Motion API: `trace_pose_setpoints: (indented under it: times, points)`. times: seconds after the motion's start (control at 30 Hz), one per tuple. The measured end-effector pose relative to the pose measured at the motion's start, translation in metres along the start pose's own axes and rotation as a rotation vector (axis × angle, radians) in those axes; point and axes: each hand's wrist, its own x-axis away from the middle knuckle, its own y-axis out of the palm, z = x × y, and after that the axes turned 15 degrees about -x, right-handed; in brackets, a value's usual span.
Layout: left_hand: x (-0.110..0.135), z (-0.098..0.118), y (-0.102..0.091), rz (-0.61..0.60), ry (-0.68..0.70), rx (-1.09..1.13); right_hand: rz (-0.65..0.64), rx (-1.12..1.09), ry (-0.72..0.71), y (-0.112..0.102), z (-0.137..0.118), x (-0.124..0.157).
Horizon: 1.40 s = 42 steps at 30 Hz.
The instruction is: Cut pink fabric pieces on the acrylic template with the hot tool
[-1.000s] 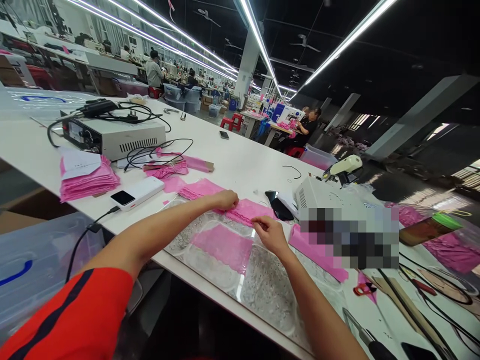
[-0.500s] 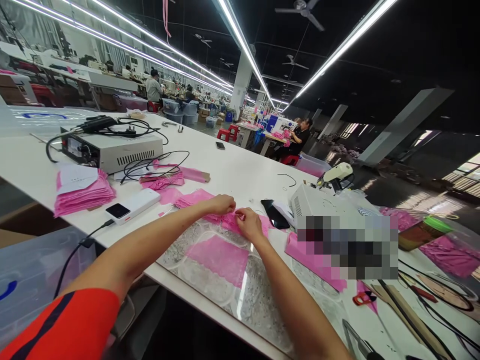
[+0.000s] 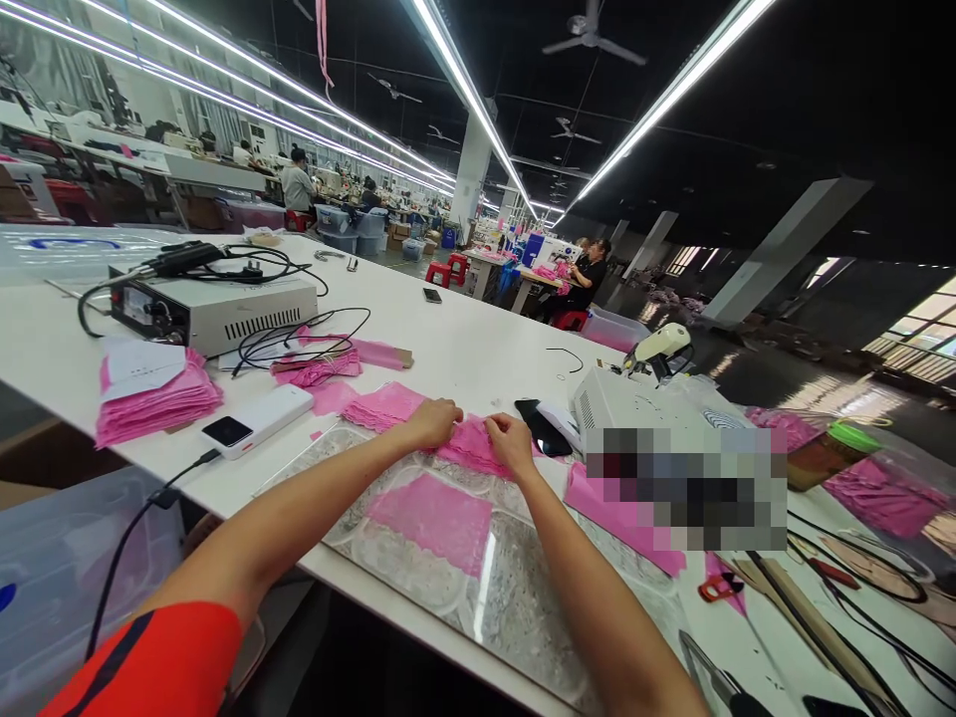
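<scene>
Along the back edge of a clear-topped, marble-patterned board (image 3: 523, 558) lies a row of thin pink fabric pieces (image 3: 388, 403). My left hand (image 3: 435, 423) is closed at this fabric, its fingertips pressed together on the near piece. A short way to its right, my right hand (image 3: 512, 443) pinches the pink fabric piece (image 3: 472, 443) that spans the gap between both hands. Exactly how the fingertips grip is partly hidden. Closer to me, a single pink fabric panel (image 3: 433, 523) with a wavy edge lies flat on the board.
At left stand a stack of pink pieces (image 3: 156, 393) under paper, a white power bank (image 3: 269, 418) and a grey control box (image 3: 246, 314) with cables. To the right are a black phone (image 3: 545, 428), another machine box (image 3: 634, 398), a pink roll (image 3: 627, 523) and red-handled snips (image 3: 721, 588).
My hands have come down slightly and a little farther apart, and more of the pink fabric shows between them. The whole view has shifted a little.
</scene>
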Motion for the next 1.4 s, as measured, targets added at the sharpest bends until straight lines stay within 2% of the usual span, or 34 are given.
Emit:
trace_pose_setpoints:
  times: [0.1,0.23,0.37,0.5,0.6,0.73,0.87,0.97,1.03,1.1,1.23,1.33,1.4]
  points:
    - [0.006,0.014,-0.005,0.01,-0.062,-0.017,0.064,-0.036,0.038,-0.011,-0.002,-0.004]
    - [0.008,0.056,-0.009,0.004,-0.108,-0.004,0.135,-0.065,0.066,-0.025,-0.009,-0.006]
    - [-0.002,0.101,-0.009,0.044,-0.192,0.03,0.222,-0.056,0.068,-0.037,-0.023,-0.005]
    - [-0.012,0.123,-0.013,0.088,-0.179,0.045,0.34,-0.043,0.08,-0.067,-0.033,0.006]
    - [-0.006,0.132,-0.015,0.138,-0.062,0.03,0.436,-0.016,0.11,-0.103,-0.03,0.036]
    - [0.027,0.143,-0.009,0.2,0.225,0.016,0.496,0.091,0.177,-0.143,-0.015,0.108]
    - [0.068,0.152,0.002,0.196,0.522,0.008,0.478,0.2,0.234,-0.159,-0.004,0.185]
    - [0.091,0.153,0.006,0.169,0.658,-0.01,0.395,0.37,0.29,-0.166,-0.002,0.222]
    - [0.099,0.151,0.006,0.151,0.71,-0.015,0.354,0.459,0.324,-0.17,-0.003,0.235]
    - [0.102,0.149,0.005,0.162,0.734,0.009,0.343,0.471,0.296,-0.172,-0.005,0.239]
    - [0.099,0.144,0.004,0.181,0.753,0.065,0.267,0.529,0.183,-0.172,-0.004,0.235]
    - [0.096,0.138,0.002,0.137,0.786,0.069,0.211,0.668,0.195,-0.173,0.0,0.234]
    - [0.093,0.134,-0.002,0.114,0.817,0.077,0.221,0.652,0.195,-0.177,0.003,0.236]
